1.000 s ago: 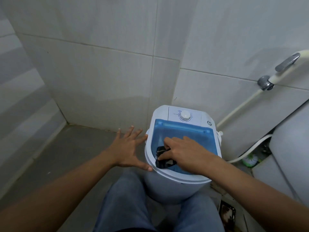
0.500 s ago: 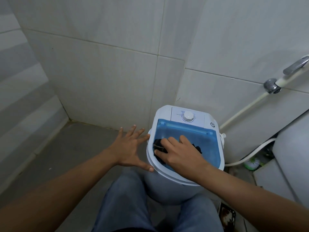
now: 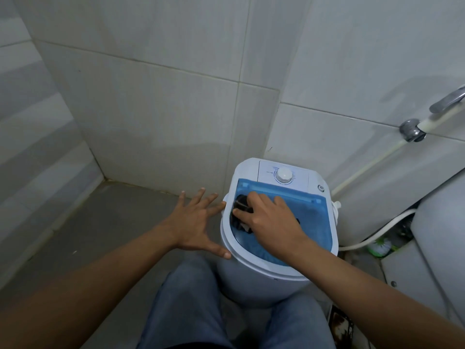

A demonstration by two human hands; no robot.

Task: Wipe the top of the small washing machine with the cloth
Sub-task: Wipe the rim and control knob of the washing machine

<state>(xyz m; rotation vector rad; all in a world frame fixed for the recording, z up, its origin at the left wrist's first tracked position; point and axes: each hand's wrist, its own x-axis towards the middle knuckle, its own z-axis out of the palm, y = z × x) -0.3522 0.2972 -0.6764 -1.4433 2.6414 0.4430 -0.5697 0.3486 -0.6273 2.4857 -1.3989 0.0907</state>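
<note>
A small white washing machine stands on the floor between my knees, with a blue see-through lid and a white dial on its back panel. My right hand presses a dark cloth flat on the left part of the lid; most of the cloth is hidden under the palm. My left hand is spread open against the machine's left side, thumb on the white rim.
Tiled walls close in behind and to the left. A wall tap with a white hose is at the right, next to a white cistern. Grey floor lies at the left. A green item lies by the hose.
My right hand has slid the cloth from the lid's near left corner towards the back left. The left hand stays braced on the machine's side. The view has shifted slightly.
</note>
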